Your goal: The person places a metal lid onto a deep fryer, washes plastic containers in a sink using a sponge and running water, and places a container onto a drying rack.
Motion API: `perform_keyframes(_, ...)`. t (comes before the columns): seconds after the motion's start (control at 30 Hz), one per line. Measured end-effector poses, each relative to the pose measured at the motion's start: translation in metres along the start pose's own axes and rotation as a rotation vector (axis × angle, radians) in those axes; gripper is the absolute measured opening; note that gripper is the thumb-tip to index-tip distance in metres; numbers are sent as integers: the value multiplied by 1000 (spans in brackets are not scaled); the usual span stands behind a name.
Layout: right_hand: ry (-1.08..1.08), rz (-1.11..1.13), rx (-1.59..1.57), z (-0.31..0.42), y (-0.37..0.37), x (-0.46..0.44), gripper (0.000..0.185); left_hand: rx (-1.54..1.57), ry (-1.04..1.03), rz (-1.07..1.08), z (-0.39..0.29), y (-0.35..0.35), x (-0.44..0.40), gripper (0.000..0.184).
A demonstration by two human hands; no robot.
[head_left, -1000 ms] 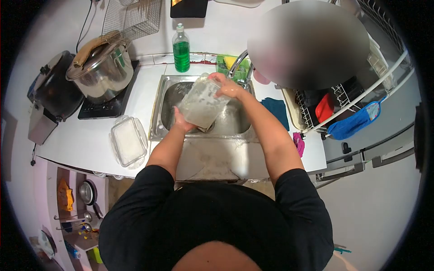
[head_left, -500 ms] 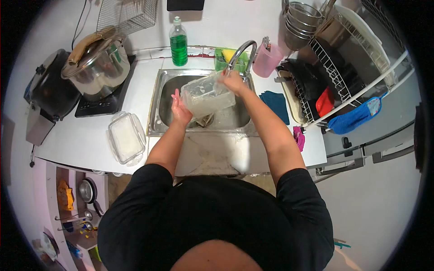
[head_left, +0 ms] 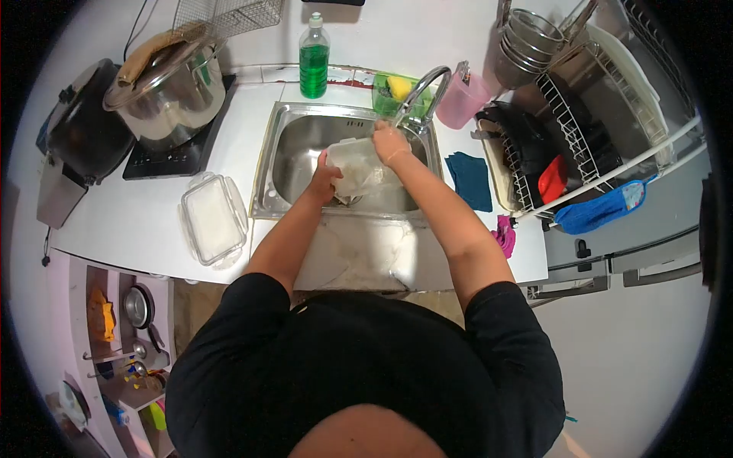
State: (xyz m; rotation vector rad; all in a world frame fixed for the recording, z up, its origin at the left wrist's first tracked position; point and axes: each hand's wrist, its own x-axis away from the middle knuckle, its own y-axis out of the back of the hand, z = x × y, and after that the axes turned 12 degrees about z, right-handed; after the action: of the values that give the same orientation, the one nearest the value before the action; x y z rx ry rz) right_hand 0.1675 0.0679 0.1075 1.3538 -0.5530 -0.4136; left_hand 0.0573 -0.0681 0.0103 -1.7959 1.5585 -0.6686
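Note:
A clear plastic container (head_left: 357,162) is tilted over the steel sink (head_left: 294,145), below the curved faucet (head_left: 424,85). My left hand (head_left: 325,180) is closed on its left side, thumb toward me. At its upper right edge, close under the spout, my right hand (head_left: 389,143) has its fingers curled on the rim; the fingertips are partly hidden. Some blurred items lie in the sink behind the container. On the counter to the left rests a clear lid with a grey rim (head_left: 214,219).
Behind the sink stand a green soap bottle (head_left: 314,65), a green caddy with a yellow sponge (head_left: 398,88) and a pink cup (head_left: 463,101). A dark blue cloth (head_left: 469,181) and a dish rack (head_left: 569,130) are at right. A large steel pot (head_left: 168,103) sits on a cooktop at left.
My left hand has gone from spread fingers to gripping the container's side. The container has tipped and sits lower in the sink. The camera view has shifted slightly.

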Motion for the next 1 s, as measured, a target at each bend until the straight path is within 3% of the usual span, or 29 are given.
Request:
perform_keyframes(0.07, -62, -227, -129, 5, -9, -6, 27, -141, -54, -47, -3, 0, -1, 75)
perform_keyframes(0.1, -56, -226, -126, 7, -10, -7, 27, -140, -59, -51, -5, -1, -2, 75)
perform_keyframes(0.2, 40, -40, -6, 9, -15, -6, 26, 4, -86, -87, -2, 3, -3, 74)
perform_keyframes(0.27, 263, 434, 42, 9, -17, -8, 44, 3, -40, -45, 6, 22, -9, 76)
perform_keyframes(0.37, 217, 458, -54, 5, -31, -5, 56, 142, -47, 130, 6, 20, -8, 80)
perform_keyframes(0.5, 308, 537, 19, 14, -15, -1, 59, 149, -161, 150, 1, 11, 0, 80)
perform_keyframes(0.57, 397, 448, 35, 10, -18, -3, 60, 130, -157, 98, -1, 8, 2, 80)
perform_keyframes(0.7, 307, 395, -56, 12, -20, -2, 56, 115, -194, 94, -1, 7, 2, 79)
perform_keyframes(0.77, 345, 289, -75, 10, -25, -2, 46, 121, -215, 122, -1, 9, 1, 77)
perform_keyframes(0.9, 303, 404, -51, -7, -34, -19, 42, 89, -211, 98, -2, 5, 2, 74)
perform_keyframes(1.0, 410, 407, -6, -18, -15, -14, 27, -11, -274, 90, -4, -4, 0, 75)
